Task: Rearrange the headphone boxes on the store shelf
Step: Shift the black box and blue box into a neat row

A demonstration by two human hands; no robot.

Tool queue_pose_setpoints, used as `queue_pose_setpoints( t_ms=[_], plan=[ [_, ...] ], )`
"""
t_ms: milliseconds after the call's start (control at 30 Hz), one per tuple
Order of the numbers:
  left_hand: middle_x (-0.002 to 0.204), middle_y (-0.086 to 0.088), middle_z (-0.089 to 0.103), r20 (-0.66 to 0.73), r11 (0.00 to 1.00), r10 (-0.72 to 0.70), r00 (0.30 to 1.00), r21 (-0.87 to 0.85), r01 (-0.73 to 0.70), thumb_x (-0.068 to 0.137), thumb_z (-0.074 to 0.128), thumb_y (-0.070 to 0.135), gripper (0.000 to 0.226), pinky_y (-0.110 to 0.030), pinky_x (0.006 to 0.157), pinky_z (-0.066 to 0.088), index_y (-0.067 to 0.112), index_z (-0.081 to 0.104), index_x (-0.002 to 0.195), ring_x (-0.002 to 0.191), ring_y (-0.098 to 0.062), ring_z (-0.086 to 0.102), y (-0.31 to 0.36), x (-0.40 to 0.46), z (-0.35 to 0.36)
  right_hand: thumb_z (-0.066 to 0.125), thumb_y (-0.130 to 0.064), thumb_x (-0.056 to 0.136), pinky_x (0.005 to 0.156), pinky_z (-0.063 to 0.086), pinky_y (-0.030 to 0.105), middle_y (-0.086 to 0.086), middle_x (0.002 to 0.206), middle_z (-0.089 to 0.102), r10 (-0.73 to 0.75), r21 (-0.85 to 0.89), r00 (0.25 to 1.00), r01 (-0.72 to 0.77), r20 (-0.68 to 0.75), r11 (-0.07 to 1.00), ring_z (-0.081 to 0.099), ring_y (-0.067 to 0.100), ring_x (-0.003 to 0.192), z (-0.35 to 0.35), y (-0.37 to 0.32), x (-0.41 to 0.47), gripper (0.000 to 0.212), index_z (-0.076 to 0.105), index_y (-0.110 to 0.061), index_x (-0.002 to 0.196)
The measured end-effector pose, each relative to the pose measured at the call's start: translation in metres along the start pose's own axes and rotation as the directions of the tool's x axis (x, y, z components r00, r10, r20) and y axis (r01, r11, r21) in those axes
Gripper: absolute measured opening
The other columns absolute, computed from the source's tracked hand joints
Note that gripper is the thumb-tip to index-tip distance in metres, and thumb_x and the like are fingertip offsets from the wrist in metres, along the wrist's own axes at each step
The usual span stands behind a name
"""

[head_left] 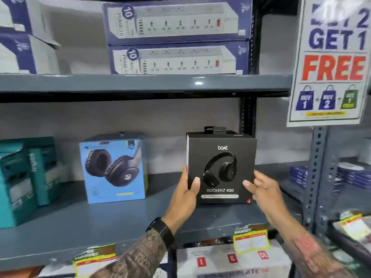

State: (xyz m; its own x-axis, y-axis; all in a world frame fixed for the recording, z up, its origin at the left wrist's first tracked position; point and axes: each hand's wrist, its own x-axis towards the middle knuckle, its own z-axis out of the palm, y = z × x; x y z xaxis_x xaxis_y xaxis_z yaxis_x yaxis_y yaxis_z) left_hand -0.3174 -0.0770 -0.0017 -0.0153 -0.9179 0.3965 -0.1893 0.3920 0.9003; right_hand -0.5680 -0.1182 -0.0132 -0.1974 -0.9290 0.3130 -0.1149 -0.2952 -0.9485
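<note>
Both hands (183,194) (261,187) clamped black box (220,167) at shelf's (80,227) 3 o'clock — placing step; next, square it beside blue box (113,169).

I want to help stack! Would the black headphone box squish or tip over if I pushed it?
The black box probably stays stiff: its edges look crisp. It might tip, since it stands tall on the shelf. Both hands steady its sides.

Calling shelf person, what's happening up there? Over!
Left hand and right hand gripping black headphone box. Light blue headphone box stands apart, leftward. Grey metal shelf between them bare.
</note>
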Motion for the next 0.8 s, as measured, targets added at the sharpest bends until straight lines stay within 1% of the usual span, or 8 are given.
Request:
queue_pose_setpoints(
  t_ms=[67, 167, 200, 333, 433, 533, 667, 800],
  plan=[
    [0.186, 0.008, 0.024, 0.022, 0.998, -0.039, 0.999, -0.04, 0.04, 0.119, 0.044, 0.03, 0.069, -0.042, 0.142, 0.018, 0.027, 0.01, 0.179, 0.171, -0.011, 0.025, -0.003, 0.012, 0.016, 0.067, 0.009, 0.101, 0.067, 0.055, 0.004, -0.027, 0.096, 0.079, 0.041, -0.013, 0.999, -0.041, 0.009, 0.999, 0.075, -0.017, 0.081, -0.007, 0.008, 0.013, 0.063, 0.05, -0.006, 0.16],
    [0.185, 0.014, 0.021, 0.007, 0.996, -0.077, 0.997, -0.044, 0.077, 0.118, 0.044, 0.039, 0.072, -0.036, 0.141, 0.016, 0.032, 0.006, 0.179, 0.17, -0.007, 0.021, -0.014, 0.017, 0.023, 0.07, 0.003, 0.101, 0.114, 0.053, 0.037, 0.011, 0.15, 0.067, 0.064, 0.012, 0.996, -0.064, 0.056, 0.998, 0.064, 0.015, 0.137, -0.009, 0.022, 0.025, 0.07, 0.044, -0.008, 0.164],
    [0.185, 0.016, 0.021, -0.008, 0.996, -0.085, 0.996, -0.041, 0.085, 0.116, 0.044, 0.047, 0.073, -0.038, 0.142, 0.016, 0.034, 0.008, 0.179, 0.17, -0.006, 0.021, -0.019, 0.018, 0.022, 0.072, -0.002, 0.101, 0.117, 0.049, 0.041, 0.012, 0.156, 0.062, 0.074, 0.036, 0.995, -0.077, 0.073, 0.996, 0.059, 0.02, 0.143, -0.01, 0.024, 0.027, 0.07, 0.045, -0.012, 0.164],
    [0.171, 0.006, 0.056, -0.05, 0.936, -0.208, 0.977, -0.3, 0.184, 0.099, 0.039, 0.085, 0.089, -0.051, 0.139, 0.028, 0.027, 0.051, 0.165, 0.162, -0.015, 0.047, -0.026, 0.039, 0.02, 0.065, -0.054, 0.102, 0.091, 0.055, 0.025, -0.008, 0.137, 0.079, 0.2, 0.266, 0.974, -0.222, 0.106, 0.938, 0.072, 0.009, 0.127, -0.014, 0.017, 0.051, 0.042, 0.071, -0.035, 0.138],
    [0.143, 0.006, 0.08, -0.06, 0.838, -0.296, 0.953, -0.496, 0.228, 0.098, 0.032, 0.088, 0.081, -0.054, 0.131, 0.043, 0.034, 0.079, 0.136, 0.14, -0.02, 0.071, -0.024, 0.064, 0.027, 0.05, -0.088, 0.084, 0.087, 0.066, 0.043, 0.007, 0.128, 0.084, 0.33, 0.365, 0.927, -0.374, 0.178, 0.853, 0.08, 0.027, 0.116, -0.001, 0.007, 0.075, 0.085, 0.077, -0.026, 0.133],
    [0.145, -0.001, 0.079, -0.096, 0.809, -0.34, 0.935, -0.537, 0.239, 0.094, 0.03, 0.093, 0.09, -0.059, 0.128, 0.046, 0.033, 0.076, 0.143, 0.138, -0.029, 0.072, -0.021, 0.078, 0.034, 0.038, -0.089, 0.092, 0.127, 0.04, 0.058, 0.012, 0.168, 0.053, 0.384, 0.327, 0.908, -0.419, 0.167, 0.847, 0.05, 0.033, 0.155, 0.02, 0.0, 0.088, 0.095, 0.054, -0.026, 0.161],
    [0.148, -0.002, 0.077, -0.133, 0.812, -0.335, 0.933, -0.543, 0.214, 0.09, 0.035, 0.094, 0.094, -0.059, 0.128, 0.046, 0.032, 0.07, 0.15, 0.14, -0.029, 0.071, -0.023, 0.09, 0.033, 0.036, -0.086, 0.096, 0.134, 0.026, 0.056, 0.009, 0.178, 0.036, 0.374, 0.342, 0.92, -0.391, 0.118, 0.854, 0.035, 0.03, 0.164, 0.036, -0.003, 0.101, 0.095, 0.042, -0.024, 0.168],
    [0.149, -0.001, 0.077, -0.146, 0.825, -0.301, 0.942, -0.535, 0.181, 0.094, 0.037, 0.09, 0.089, -0.057, 0.131, 0.042, 0.03, 0.069, 0.152, 0.142, -0.027, 0.07, -0.025, 0.099, 0.033, 0.045, -0.08, 0.099, 0.131, 0.033, 0.055, 0.015, 0.168, 0.052, 0.41, 0.358, 0.911, -0.398, 0.046, 0.845, 0.048, 0.036, 0.155, 0.043, 0.003, 0.119, 0.09, 0.055, -0.014, 0.159]
  ],
)
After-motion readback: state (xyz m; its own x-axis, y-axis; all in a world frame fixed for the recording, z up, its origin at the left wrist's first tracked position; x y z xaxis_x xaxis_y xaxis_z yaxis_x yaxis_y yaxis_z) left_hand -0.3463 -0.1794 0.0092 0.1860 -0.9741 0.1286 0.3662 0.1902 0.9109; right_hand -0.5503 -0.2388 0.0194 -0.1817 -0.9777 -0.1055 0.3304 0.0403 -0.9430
